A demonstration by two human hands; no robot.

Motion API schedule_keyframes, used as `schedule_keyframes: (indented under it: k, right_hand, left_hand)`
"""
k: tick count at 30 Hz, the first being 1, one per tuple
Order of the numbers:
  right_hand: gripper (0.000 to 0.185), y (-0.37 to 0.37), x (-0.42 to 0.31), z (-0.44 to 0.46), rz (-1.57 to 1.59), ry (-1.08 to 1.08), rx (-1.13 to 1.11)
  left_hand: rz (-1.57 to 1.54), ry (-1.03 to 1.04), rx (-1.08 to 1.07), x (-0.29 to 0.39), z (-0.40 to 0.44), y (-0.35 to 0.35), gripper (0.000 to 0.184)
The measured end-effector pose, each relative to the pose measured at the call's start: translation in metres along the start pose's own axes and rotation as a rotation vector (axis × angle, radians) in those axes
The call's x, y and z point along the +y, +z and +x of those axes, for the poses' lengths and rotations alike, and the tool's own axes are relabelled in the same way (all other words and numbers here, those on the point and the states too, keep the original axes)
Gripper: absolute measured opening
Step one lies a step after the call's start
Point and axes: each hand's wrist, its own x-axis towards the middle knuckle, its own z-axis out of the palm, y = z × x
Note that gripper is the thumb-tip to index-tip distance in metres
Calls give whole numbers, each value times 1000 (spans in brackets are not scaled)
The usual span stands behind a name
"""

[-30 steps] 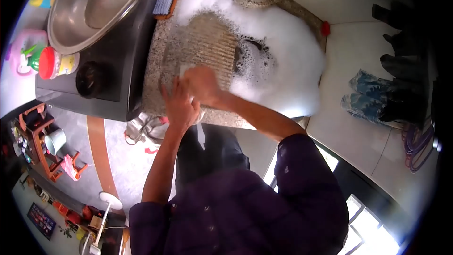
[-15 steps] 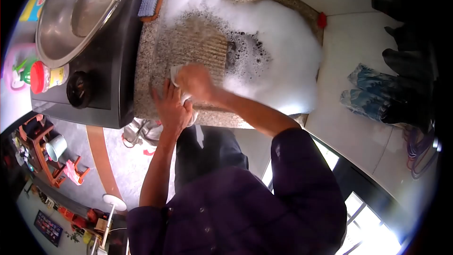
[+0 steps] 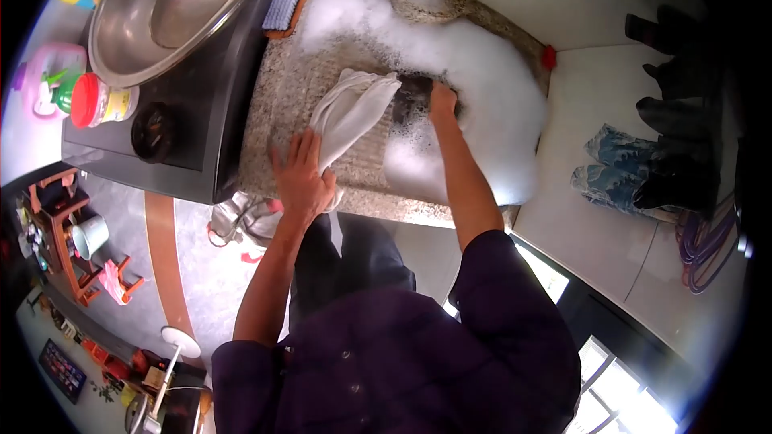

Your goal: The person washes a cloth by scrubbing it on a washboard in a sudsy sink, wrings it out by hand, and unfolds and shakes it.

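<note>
Left hand point(image 3: 301, 177) is resting flat, fingers apart, on the near end of the cloth point(image 3: 350, 116). It's lying bunched on the ribbed slab point(image 3: 366, 165), looking soft and limp, probably heavy-ish and slippery if soaked, so I'm favouring thick folds. Right hand point(image 3: 442, 102) is curling by the foam point(image 3: 490, 104); can't tell if it's gripping anything.

A white cloth point(image 3: 354, 116) lies loosely bunched lengthwise over the ribbed stone surface point(image 3: 370, 167), its folded far end beside the foamy water point(image 3: 494, 104).
</note>
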Motion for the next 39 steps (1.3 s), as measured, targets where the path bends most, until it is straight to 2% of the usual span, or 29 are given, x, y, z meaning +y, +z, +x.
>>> schedule_keyframes:
  k: [1,4,7,10,12,15,17,18,19,22,24,26,28,29,31,34,37,39]
  right_hand:
    - [45,1,-14,-8,271,101,-234]
    - [41,5,-89,-69,572,432,-813]
    - [51,-6,-104,-82,414,416,-873]
    - [51,-34,-82,-66,96,347,-349]
    - [46,-52,-50,-46,249,407,-60]
    - [37,-40,-8,-16,460,152,-66]
    - [32,-13,-23,-25,303,215,-343]
    - [33,11,-45,-45,247,130,-485]
    - [40,31,-71,-70,174,92,-477]
    - [44,80,-67,-54,-988,-764,-125]
    - [41,113,-62,-73,-1084,-867,121]
    - [39,132,-61,-88,-1079,-895,103]
    - [37,137,-69,-100,-983,-858,-178]
    - [30,132,-70,-109,-984,-856,-257]
    - [21,112,-80,-153,-925,-1064,-299]
    - [15,85,-67,-219,-961,-1051,-606]
    - [13,106,-39,-182,-922,-1334,-514]
    - [12,137,-24,-99,-903,-1429,-232]
  left_hand:
    - [0,-11,-24,-1,1,0,68]
    - [6,42,61,-1,2,2,65]
    - [11,47,53,-1,2,2,64]
    - [20,39,54,1,3,-1,63]
    - [1,46,80,0,4,0,63]
    - [-5,23,36,-2,0,1,66]
    - [4,11,14,-3,0,2,68]
    - [10,15,16,-3,0,3,68]
    - [16,22,17,-3,0,3,68]
    - [30,9,-17,3,4,-6,66]
    - [7,40,62,2,3,-3,64]
    - [-5,60,106,-1,1,0,63]
    - [-16,65,125,0,0,1,62]
    - [-21,72,134,-1,0,2,62]
    - [-39,75,149,-3,0,5,62]
    - [-27,51,97,-2,2,0,62]
    - [-41,50,106,-6,2,6,63]
    - [-49,37,98,-1,-3,6,64]
